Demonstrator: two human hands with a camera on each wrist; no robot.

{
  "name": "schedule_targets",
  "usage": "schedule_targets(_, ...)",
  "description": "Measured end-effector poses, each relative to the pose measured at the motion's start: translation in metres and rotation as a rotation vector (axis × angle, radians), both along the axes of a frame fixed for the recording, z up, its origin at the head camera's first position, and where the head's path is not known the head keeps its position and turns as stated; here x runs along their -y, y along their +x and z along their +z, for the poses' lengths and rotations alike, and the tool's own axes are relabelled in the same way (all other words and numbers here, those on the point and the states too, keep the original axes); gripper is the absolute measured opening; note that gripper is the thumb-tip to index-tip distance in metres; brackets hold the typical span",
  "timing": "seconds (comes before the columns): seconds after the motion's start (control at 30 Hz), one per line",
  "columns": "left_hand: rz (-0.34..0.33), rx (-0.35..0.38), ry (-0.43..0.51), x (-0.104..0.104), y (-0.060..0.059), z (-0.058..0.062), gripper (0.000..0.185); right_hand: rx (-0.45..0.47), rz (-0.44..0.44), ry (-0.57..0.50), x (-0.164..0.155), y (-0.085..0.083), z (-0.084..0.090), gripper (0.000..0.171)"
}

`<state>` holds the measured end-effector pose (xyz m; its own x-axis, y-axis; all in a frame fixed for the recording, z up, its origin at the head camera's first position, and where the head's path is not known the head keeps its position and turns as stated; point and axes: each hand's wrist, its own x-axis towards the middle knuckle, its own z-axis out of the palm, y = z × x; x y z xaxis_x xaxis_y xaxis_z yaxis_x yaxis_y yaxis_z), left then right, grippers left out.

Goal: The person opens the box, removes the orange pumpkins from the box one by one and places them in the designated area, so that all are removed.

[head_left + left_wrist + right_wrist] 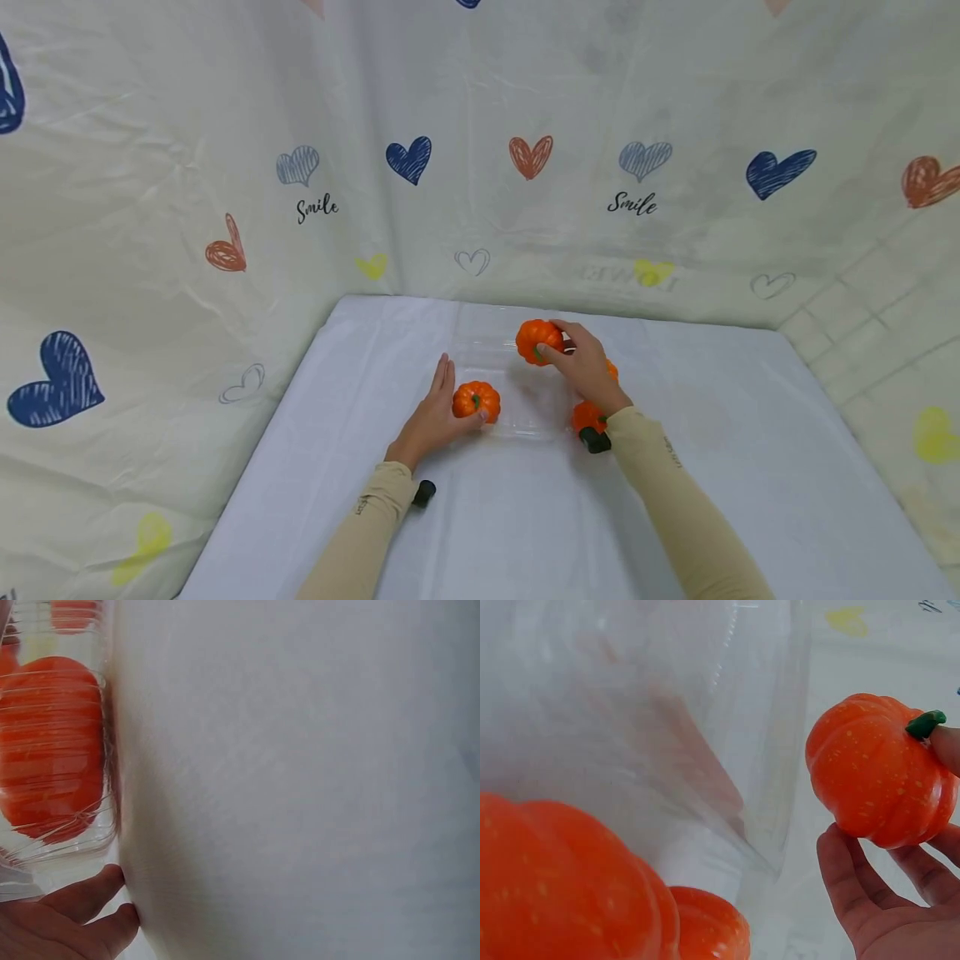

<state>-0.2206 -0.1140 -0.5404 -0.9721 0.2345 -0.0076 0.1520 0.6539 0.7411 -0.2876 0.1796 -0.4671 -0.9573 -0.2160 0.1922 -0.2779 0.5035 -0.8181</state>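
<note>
A small orange toy pumpkin [539, 342] [877, 772] with a green stem is held by my right hand [588, 367] between thumb and fingers, above the right back part of a clear plastic container [528, 429]. Inside the container at the left sits another pumpkin [476, 400], seen through the ridged wall as a pumpkin [52, 750] in the left wrist view. My left hand [435, 425] lies along the container's left side with fingers extended; its thumb reaches over the near edge beside that pumpkin. Whether the thumb touches the pumpkin I cannot tell.
Right of the container are two more pumpkins, a nearer one [587, 415] and a farther one [612, 369] partly hidden by my right hand. The container's clear lid [487, 325] lies opened toward the back. A white cloth [690, 467] covers the table, and a heart-printed curtain [480, 217] hangs behind.
</note>
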Motion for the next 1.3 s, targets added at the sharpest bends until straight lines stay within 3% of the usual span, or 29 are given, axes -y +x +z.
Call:
schedule_targets(0.57,-0.001,0.000,0.002,0.000,0.001,0.002,0.120,-0.027,-0.068,0.040,-0.048,-0.004,0.009,0.066)
schedule_targets(1.3,0.014,0.001,0.008,-0.002,0.001,-0.002,0.121,-0.001,-0.189,0.116,-0.106,0.006,0.009,0.075)
